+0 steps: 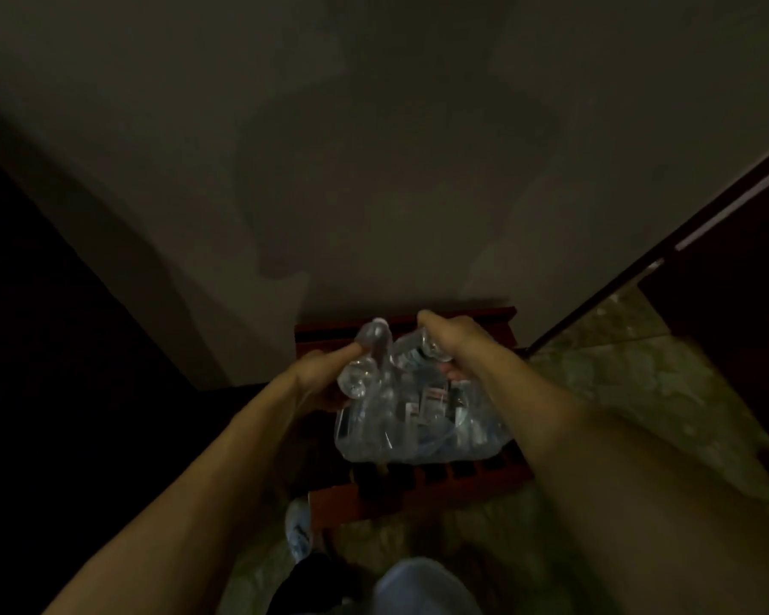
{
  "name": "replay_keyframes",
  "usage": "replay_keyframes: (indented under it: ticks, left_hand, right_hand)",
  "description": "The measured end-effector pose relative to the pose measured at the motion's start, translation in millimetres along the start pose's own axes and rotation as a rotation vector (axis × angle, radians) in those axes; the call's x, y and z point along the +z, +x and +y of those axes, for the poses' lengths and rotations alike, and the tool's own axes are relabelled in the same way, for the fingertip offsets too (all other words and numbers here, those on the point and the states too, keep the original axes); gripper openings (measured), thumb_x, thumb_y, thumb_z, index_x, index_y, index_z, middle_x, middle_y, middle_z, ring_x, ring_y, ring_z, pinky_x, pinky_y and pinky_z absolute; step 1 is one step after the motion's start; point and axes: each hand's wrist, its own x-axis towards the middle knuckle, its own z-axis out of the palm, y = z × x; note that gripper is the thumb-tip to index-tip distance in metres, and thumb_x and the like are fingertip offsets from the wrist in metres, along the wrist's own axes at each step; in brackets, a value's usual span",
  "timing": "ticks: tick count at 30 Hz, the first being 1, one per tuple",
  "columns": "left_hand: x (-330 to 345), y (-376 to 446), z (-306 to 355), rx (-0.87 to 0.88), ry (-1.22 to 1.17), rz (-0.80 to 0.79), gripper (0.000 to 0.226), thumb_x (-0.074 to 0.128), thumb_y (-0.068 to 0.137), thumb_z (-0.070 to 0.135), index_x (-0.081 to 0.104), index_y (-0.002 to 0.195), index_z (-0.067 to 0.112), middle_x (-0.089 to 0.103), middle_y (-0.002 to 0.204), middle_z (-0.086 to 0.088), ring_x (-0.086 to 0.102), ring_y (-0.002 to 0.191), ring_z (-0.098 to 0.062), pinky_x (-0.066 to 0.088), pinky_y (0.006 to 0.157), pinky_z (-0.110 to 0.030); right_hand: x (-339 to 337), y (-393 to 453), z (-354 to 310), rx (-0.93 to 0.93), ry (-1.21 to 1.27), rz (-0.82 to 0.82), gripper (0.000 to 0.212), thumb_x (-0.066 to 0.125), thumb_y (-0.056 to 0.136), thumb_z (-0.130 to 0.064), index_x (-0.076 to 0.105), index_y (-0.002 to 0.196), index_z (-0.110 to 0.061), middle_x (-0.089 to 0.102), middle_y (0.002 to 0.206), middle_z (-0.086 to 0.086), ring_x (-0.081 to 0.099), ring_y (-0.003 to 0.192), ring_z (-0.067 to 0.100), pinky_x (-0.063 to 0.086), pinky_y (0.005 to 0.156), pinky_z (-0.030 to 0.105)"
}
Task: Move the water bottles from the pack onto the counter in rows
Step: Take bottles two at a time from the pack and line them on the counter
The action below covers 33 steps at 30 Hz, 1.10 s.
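On a slatted red stool (418, 486), crinkled clear plastic pack (418, 423), left hand (325, 379) and right hand (453, 344) gripping its wrap.

Red slatted stand (422, 490) on stone floor (618, 392); shrink-wrapped bottle pack (418, 428) sits on top.

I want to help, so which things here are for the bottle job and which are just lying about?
For the job:
- pack of water bottles
- bottle gripped by left hand
- bottle gripped by right hand

Just there:
- red slatted crate under the pack
- shoe on the floor
- wall
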Motion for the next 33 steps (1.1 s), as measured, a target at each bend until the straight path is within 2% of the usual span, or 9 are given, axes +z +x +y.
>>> replay_keyframes:
  ticks: [3, 5, 11, 15, 17, 21, 26, 30, 33]
  left_hand:
    - [8.2, -29.7, -0.1, 0.129, -0.066, 0.038, 0.031, 0.071, 0.084, 0.039, 0.07, 0.085, 0.009, 0.069, 0.077, -0.008, 0.065, 0.073, -0.02, 0.056, 0.072, -0.036]
    - [11.8, -53.9, 3.9, 0.212, -0.091, 0.062, 0.027, 0.07, 0.085, 0.037, 0.072, 0.086, 0.01, 0.072, 0.083, -0.01, 0.068, 0.081, -0.023, 0.057, 0.081, -0.042]
    - [13.7, -133.6, 30.7, 0.501, -0.085, 0.048, 0.033, 0.063, 0.088, 0.039, 0.074, 0.102, 0.011, 0.075, 0.103, -0.015, 0.069, 0.09, -0.025, 0.054, 0.083, -0.038]
    - [6.0, -196.4, 55.3, 0.728, -0.027, 0.05, 0.024, 0.054, 0.095, 0.025, 0.071, 0.099, 0.008, 0.071, 0.088, -0.007, 0.065, 0.079, -0.018, 0.051, 0.073, -0.03]
    - [2.5, -225.9, 70.6, 0.814, 0.007, 0.079, 0.027, 0.052, 0.094, 0.021, 0.068, 0.107, 0.003, 0.075, 0.09, -0.008, 0.069, 0.083, -0.02, 0.052, 0.077, -0.032]
    - [-4.1, -278.7, 99.7, 0.97, 0.042, 0.067, 0.026, 0.06, 0.091, 0.023, 0.066, 0.113, 0.01, 0.077, 0.098, -0.009, 0.073, 0.089, -0.024, 0.058, 0.082, -0.037]
    - [-37.4, -325.5, 116.4, 1.092, 0.011, 0.109, 0.032, 0.073, 0.084, 0.017, 0.065, 0.114, 0.01, 0.074, 0.106, -0.015, 0.072, 0.096, -0.03, 0.06, 0.082, -0.038]
    - [-97.0, -359.2, 118.8, 1.112, 0.111, 0.12, 0.041, 0.075, 0.082, 0.028, 0.063, 0.12, 0.014, 0.076, 0.105, 0.0, 0.072, 0.099, -0.013, 0.056, 0.09, -0.031]
    - [-144.2, -385.0, 118.9, 1.118, 0.18, 0.156, 0.019, 0.073, 0.083, 0.026, 0.062, 0.099, 0.025, 0.077, 0.089, 0.01, 0.072, 0.084, 0.001, 0.055, 0.07, -0.011]
  right_hand:
    - [-5.0, -27.2, 0.7, -0.012, 0.302, -0.034, 0.039, 0.053, 0.084, -0.054, 0.055, 0.092, -0.016, 0.058, 0.093, 0.003, 0.058, 0.074, 0.018, 0.051, 0.071, 0.031]
    - [-8.4, -46.5, 3.8, -0.059, 0.434, -0.044, 0.031, 0.057, 0.084, -0.048, 0.052, 0.083, -0.017, 0.058, 0.087, 0.004, 0.056, 0.07, 0.018, 0.049, 0.066, 0.031]
    - [-8.9, -107.1, 2.9, -0.284, 0.825, -0.241, 0.043, 0.06, 0.086, -0.046, 0.062, 0.113, -0.012, 0.068, 0.094, 0.009, 0.063, 0.067, 0.017, 0.053, 0.055, 0.028]
    - [-9.5, -155.5, -24.6, -0.505, 1.038, -0.431, 0.026, 0.057, 0.086, -0.04, 0.065, 0.099, -0.018, 0.069, 0.087, 0.004, 0.063, 0.07, 0.016, 0.049, 0.056, 0.026]
    - [-10.4, -181.7, -38.4, -0.613, 1.083, -0.462, 0.022, 0.056, 0.087, -0.04, 0.064, 0.096, -0.021, 0.066, 0.078, 0.0, 0.061, 0.061, 0.012, 0.045, 0.053, 0.025]
    - [-8.7, -226.2, -64.7, -0.763, 1.068, -0.525, 0.049, 0.052, 0.087, -0.042, 0.061, 0.127, -0.017, 0.065, 0.087, 0.004, 0.06, 0.064, 0.012, 0.044, 0.054, 0.023]
    - [4.1, -275.1, -98.3, -0.883, 1.1, -0.64, 0.043, 0.05, 0.088, -0.033, 0.06, 0.125, -0.015, 0.067, 0.083, 0.004, 0.062, 0.064, 0.015, 0.045, 0.056, 0.025]
    - [39.1, -317.6, -133.2, -1.036, 0.958, -0.553, 0.06, 0.07, 0.08, -0.04, 0.055, 0.131, -0.012, 0.068, 0.092, 0.004, 0.061, 0.063, 0.011, 0.047, 0.051, 0.022]
    - [71.4, -343.3, -157.5, -1.119, 0.85, -0.43, 0.062, 0.078, 0.07, -0.046, 0.058, 0.122, -0.018, 0.068, 0.087, -0.003, 0.06, 0.063, 0.006, 0.044, 0.053, 0.021]
